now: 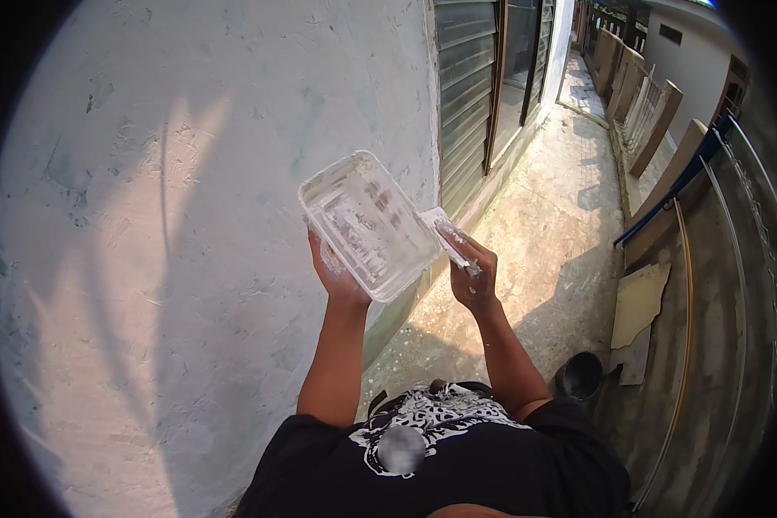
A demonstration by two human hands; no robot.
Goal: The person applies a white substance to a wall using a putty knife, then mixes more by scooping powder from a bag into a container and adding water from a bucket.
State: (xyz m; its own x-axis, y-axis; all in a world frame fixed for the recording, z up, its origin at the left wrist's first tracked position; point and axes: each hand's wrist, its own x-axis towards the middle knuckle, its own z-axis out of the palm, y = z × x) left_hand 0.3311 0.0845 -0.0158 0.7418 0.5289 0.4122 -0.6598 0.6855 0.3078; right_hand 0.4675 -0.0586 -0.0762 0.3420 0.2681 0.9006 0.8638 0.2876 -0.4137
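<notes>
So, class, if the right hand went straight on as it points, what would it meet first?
Probably the plastic container in the left hand: the flat tool in the right hand reaches its rim in this view, though depth leaves contact unclear.

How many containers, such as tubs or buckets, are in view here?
2: a translucent plastic tub held in the left hand, and a black bucket at the lower right. The black T-shirt could hide others.
</notes>
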